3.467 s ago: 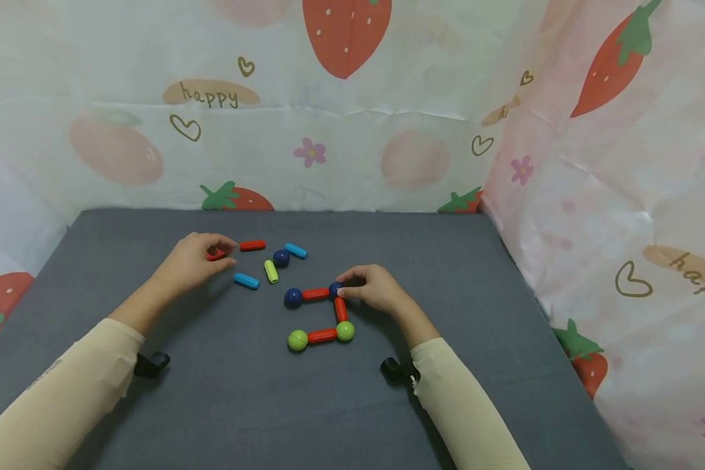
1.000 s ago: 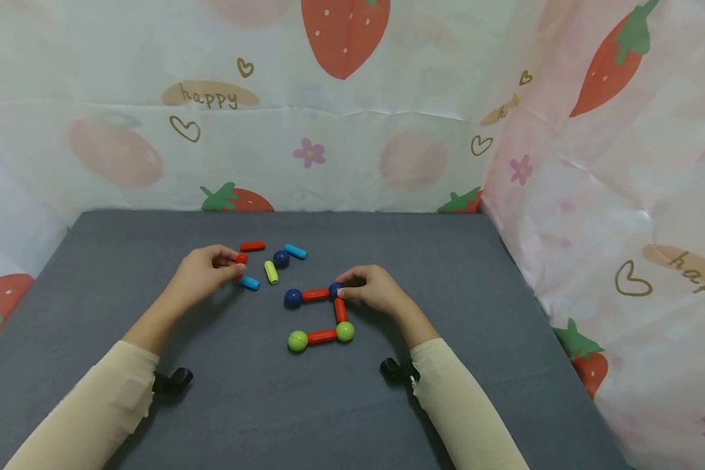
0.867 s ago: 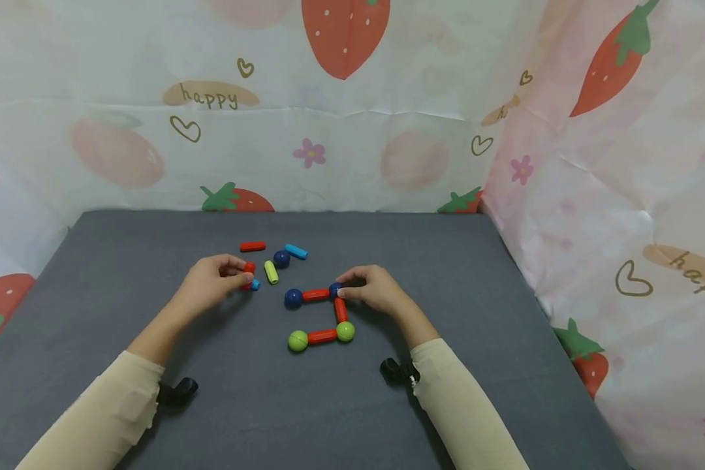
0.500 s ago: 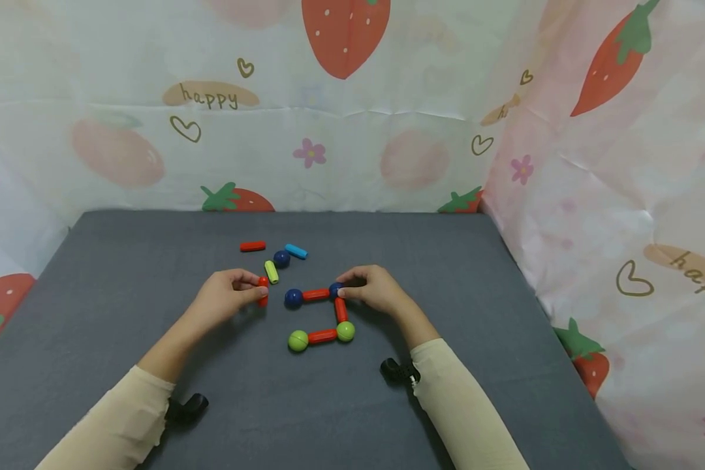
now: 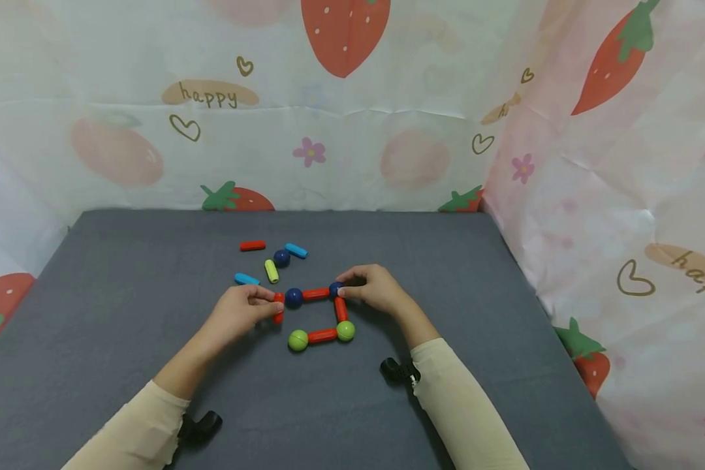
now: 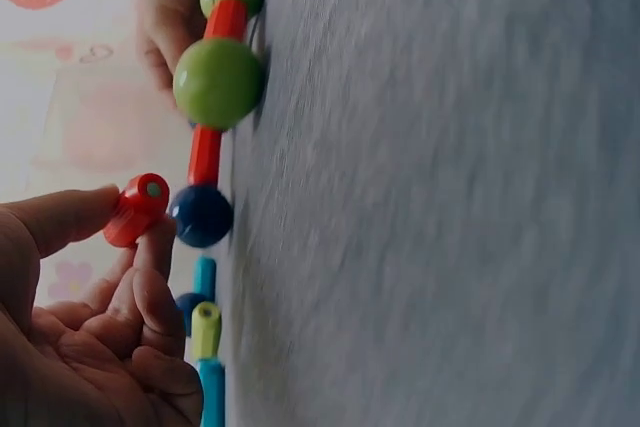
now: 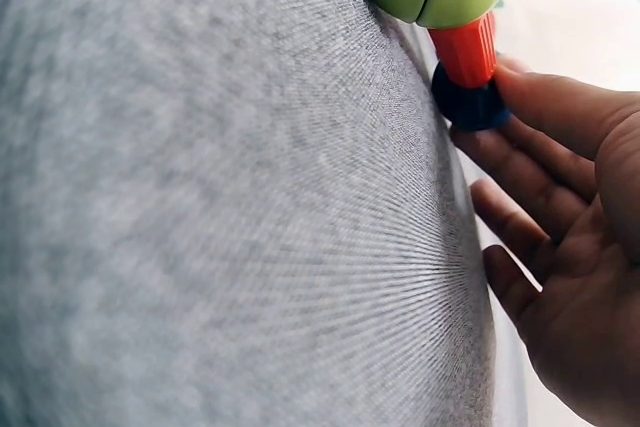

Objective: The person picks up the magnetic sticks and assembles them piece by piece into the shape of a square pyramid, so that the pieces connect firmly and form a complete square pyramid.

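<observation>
My left hand [image 5: 243, 310] pinches a red magnetic rod [image 5: 279, 310] between thumb and fingertips; one end faces the camera in the left wrist view [image 6: 137, 209]. That rod is just left of a dark blue ball [image 5: 294, 297]; whether they touch I cannot tell. From this ball a red rod [image 5: 315, 294] runs to a second dark blue ball [image 5: 335, 289], which my right hand [image 5: 373, 288] pinches, partly covering it. Another red rod [image 5: 341, 309] leads from there to a green ball [image 5: 345, 331], and a further red rod [image 5: 322, 335] ends at a second green ball [image 5: 297, 340].
Behind the joined pieces lie a loose red rod [image 5: 252, 246], a loose dark blue ball [image 5: 281, 258], a yellow-green rod [image 5: 271, 271] and two blue rods, one at the back [image 5: 296, 250] and one by my left hand [image 5: 247, 279]. A grey cloth [image 5: 446, 261] covers the table.
My left hand has carried the red rod rightward and toward me, from left of the loose pieces to beside the left blue ball, turning it upright in view. My right hand has stayed put.
</observation>
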The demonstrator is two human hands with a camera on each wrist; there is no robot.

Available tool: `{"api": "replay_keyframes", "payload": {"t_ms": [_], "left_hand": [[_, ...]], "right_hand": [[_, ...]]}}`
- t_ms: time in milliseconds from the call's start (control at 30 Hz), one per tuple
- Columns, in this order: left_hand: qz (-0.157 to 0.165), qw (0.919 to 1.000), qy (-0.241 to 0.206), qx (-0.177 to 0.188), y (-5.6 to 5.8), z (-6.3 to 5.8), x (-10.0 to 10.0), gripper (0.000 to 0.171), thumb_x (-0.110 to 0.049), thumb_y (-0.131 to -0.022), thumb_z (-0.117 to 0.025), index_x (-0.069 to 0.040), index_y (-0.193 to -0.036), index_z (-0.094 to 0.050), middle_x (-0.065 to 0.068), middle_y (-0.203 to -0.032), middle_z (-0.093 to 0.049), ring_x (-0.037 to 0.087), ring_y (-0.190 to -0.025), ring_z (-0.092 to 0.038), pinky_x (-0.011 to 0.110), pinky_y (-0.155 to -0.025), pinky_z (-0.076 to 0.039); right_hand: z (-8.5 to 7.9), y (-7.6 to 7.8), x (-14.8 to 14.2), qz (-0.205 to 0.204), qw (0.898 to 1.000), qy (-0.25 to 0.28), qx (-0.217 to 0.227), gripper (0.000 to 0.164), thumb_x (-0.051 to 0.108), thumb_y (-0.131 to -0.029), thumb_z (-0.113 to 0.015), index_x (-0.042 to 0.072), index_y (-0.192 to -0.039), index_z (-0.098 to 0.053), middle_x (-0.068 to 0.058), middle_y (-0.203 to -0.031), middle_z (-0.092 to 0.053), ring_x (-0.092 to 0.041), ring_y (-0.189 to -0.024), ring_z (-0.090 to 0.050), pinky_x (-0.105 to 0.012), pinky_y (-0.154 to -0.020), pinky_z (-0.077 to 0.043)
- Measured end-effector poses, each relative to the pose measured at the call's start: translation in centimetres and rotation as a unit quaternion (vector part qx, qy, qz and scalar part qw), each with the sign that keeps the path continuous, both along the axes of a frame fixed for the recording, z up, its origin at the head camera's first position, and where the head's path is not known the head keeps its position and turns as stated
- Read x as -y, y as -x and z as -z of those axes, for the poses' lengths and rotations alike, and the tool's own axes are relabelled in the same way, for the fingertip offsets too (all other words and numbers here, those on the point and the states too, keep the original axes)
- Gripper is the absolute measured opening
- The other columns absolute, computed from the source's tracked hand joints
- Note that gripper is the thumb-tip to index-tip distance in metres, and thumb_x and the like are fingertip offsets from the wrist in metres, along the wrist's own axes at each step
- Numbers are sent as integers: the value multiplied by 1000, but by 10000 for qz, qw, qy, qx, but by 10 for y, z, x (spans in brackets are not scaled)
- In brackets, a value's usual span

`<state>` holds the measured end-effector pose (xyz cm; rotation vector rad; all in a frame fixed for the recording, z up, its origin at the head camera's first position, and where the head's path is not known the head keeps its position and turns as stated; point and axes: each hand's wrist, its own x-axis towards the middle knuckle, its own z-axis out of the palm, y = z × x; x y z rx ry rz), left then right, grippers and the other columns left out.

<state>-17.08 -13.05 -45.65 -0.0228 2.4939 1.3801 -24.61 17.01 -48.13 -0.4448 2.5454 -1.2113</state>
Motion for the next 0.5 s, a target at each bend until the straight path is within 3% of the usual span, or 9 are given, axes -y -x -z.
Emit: {"api": "replay_keyframes", "payload": {"t_ms": [200,500], "left_hand": [[-148,9994,-239,186,-5,8,-12,38,-35,-95,-73,-6,-119,-69,4,-100,-75,23,-85,-59,33,-69,-48],[-277,9990,-219,291,-8,13,-22,38,-37,-94,-74,-7,-117,-71,3,-98,-73,20,-86,-59,31,-69,-48]], "right_hand": [[2,1,0,-4,10000,-11,-29,22,32,-93,-78,27,-114,-77,6,-113,-71,-18,-99,-60,-35,-83,-51],[1,1,-1,-9,10000,-9,-51,22,31,-93,-78,26,-115,-77,5,-114,-71,-18,-103,-60,-36,-87,-50]]}}
